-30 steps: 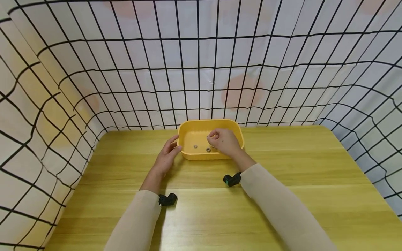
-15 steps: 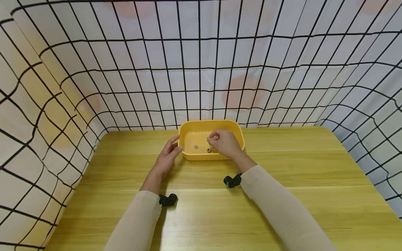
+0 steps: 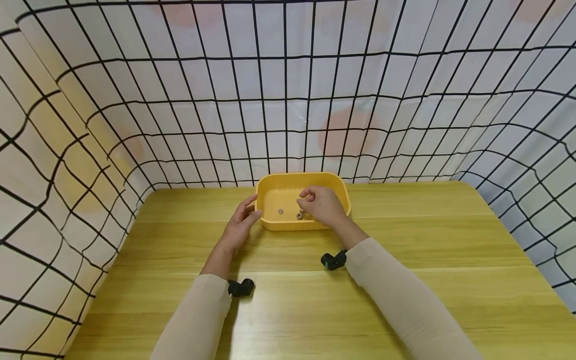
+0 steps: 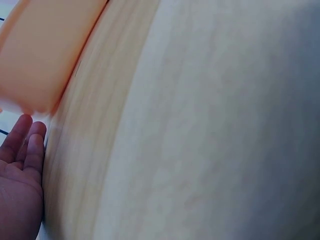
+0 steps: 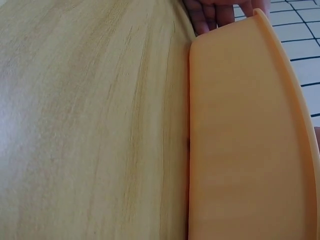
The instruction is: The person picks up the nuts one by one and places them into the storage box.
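A yellow plastic tray (image 3: 292, 226) stands at the back of the table, also seen as a tray wall (image 4: 42, 55) in the left wrist view. My left hand (image 3: 237, 227) rests at its left end, thumb by the front corner, with fairly straight fingers (image 4: 35, 150) against the end wall. Over the tray's right half is my right hand (image 3: 324, 206), thumb and forefinger bent towards each other. Whether they hold anything is too small to tell. Below lie a small metal nut (image 3: 299, 216) and another nut (image 3: 302, 211) close behind it. One more nut (image 3: 281, 211) lies further left.
The wooden table (image 3: 288, 310) spreads in front of the tray and to both sides. A black wire grid (image 3: 285, 132) rises behind it and along the left and right sides, backed by pale sheeting. Each wrist carries a black camera (image 3: 334, 260).
A nut now shows just left of where one was partly hidden by my right hand. The pale speck at my right fingertips is no longer seen. My left hand stays put.
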### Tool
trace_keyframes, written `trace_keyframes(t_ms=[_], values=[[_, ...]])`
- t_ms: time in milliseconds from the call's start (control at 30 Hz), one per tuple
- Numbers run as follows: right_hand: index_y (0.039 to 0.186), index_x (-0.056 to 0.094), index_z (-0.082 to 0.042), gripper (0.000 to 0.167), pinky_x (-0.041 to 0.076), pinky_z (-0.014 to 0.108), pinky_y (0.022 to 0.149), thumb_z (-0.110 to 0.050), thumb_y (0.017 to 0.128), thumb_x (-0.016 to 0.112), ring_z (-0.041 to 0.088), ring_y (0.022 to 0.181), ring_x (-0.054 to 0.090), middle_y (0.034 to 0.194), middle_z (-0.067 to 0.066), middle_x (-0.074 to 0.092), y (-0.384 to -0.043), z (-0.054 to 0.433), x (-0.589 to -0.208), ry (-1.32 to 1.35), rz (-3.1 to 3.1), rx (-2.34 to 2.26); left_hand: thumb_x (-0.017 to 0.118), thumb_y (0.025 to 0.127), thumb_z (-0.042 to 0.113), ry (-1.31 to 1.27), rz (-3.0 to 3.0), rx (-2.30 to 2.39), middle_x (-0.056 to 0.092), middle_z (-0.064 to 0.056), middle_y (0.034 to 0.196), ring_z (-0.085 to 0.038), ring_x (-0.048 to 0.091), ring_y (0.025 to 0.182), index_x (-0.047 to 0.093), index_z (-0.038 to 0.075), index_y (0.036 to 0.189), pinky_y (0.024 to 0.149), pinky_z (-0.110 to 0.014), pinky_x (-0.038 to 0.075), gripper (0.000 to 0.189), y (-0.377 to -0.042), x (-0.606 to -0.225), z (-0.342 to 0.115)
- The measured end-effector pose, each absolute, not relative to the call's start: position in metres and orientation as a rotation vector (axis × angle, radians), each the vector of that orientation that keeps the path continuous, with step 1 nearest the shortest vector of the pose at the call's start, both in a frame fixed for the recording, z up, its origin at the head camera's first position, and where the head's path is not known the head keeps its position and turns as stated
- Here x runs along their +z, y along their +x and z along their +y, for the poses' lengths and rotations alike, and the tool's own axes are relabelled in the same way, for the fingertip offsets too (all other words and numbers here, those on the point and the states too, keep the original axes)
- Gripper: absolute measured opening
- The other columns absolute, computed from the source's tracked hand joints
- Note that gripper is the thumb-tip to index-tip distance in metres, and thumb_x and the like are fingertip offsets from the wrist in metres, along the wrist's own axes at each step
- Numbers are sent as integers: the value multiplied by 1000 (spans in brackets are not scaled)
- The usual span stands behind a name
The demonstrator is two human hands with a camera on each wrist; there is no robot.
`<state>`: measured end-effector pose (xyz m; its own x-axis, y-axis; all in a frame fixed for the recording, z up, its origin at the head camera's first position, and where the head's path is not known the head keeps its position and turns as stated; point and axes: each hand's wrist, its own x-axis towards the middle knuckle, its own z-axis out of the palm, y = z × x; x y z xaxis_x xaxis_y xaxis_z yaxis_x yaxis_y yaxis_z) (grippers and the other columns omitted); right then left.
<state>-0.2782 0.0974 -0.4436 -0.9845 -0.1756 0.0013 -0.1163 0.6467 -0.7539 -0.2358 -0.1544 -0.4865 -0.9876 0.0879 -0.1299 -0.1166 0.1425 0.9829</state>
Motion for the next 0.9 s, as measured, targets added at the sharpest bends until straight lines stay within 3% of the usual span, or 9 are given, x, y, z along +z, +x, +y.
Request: trace_keyframes(t_ms=[267,600,900], values=[[109,71,-17,20,44,26,51,-33,98,69,17,60,55,92,3,69,-276,101,-439,-211,2805,-1329,53,108,26,-37,2209,1958,37,-19,162,-37,32,152,33,25,160,127,-57,18,56,-238,-488,-153],[107,73,-17,22,45,28,56,-35,96,70,19,68,55,91,3,69,-272,133,-418,-287,2938,-1368,58,105,32,-15,2265,1950,45,-13,157,-33,39,148,42,34,155,126,-56,23,53,-237,-484,-153],[109,71,-15,21,45,28,57,-33,98,67,22,77,56,94,5,67,-271,187,-418,-201,3042,-1184,57,105,33,-85,2229,1965,42,-15,159,-33,37,150,38,34,157,126,-54,23,55,-236,-485,-160]])
